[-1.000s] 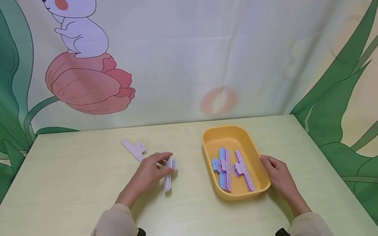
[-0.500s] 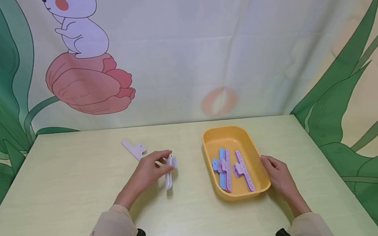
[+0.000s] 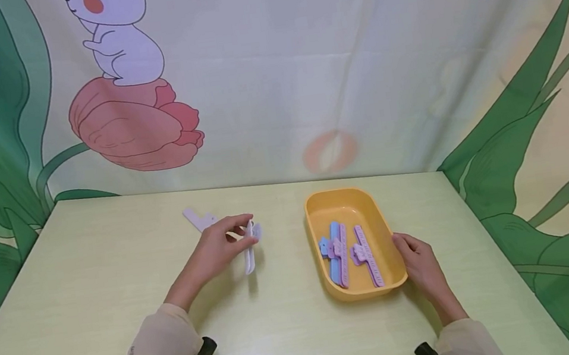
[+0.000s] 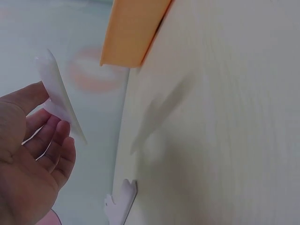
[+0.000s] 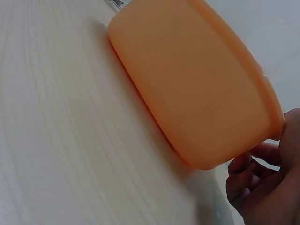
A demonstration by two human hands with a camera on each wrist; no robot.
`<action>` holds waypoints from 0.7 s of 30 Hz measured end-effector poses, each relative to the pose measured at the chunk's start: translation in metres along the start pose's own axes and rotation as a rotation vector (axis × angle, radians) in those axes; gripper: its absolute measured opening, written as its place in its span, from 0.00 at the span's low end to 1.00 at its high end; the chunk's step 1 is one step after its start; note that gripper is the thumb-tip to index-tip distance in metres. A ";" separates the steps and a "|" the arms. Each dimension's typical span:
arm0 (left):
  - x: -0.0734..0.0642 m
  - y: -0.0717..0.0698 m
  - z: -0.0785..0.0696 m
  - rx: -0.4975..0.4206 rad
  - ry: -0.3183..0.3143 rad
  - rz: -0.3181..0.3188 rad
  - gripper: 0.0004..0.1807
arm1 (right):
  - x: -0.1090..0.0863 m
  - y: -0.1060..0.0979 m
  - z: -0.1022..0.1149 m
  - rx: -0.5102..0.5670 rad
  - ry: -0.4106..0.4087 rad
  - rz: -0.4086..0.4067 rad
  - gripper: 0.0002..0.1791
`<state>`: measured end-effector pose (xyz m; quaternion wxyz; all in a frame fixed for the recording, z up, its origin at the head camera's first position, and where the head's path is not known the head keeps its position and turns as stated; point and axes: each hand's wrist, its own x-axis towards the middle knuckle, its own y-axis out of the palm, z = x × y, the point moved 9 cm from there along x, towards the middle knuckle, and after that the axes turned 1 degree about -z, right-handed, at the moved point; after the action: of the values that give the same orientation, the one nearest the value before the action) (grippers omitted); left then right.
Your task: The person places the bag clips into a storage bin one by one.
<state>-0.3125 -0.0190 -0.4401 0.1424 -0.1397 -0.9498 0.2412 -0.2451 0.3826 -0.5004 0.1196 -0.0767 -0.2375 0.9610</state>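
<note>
Pale lilac clip (image 3: 250, 259) in the left hand (image 3: 212, 253), raised off the desk (image 3: 306, 342), left of the yellow tray (image 3: 367, 295).
Clip long and flat, seen nearly edge-on from above, its long axis running near-to-far; shadow falls apart from it. Left hand pinches it between thumb and fingers; right hand (image 3: 422, 258) grips the tray's right rim toward the near right corner. In the tray, a blue clip (image 3: 334, 232) touches a purple clip (image 3: 344, 256); a second purple clip (image 3: 368, 256) lies nearer the right wall. Open desktop separates the held clip from the tray's left wall. Beyond the left hand, toward the far edge, lies another pale clip (image 3: 194, 218), partly hidden.
</note>
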 end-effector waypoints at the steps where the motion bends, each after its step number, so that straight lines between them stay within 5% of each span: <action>1: 0.000 -0.002 -0.001 0.000 0.001 -0.004 0.28 | 0.000 0.000 0.000 0.000 0.000 0.001 0.30; 21: 0.002 -0.043 -0.018 -0.052 -0.029 -0.078 0.28 | 0.000 0.000 0.000 0.002 0.004 -0.004 0.30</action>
<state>-0.3164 -0.0477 -0.4029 0.1343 -0.1029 -0.9623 0.2128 -0.2447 0.3827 -0.5004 0.1220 -0.0781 -0.2363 0.9608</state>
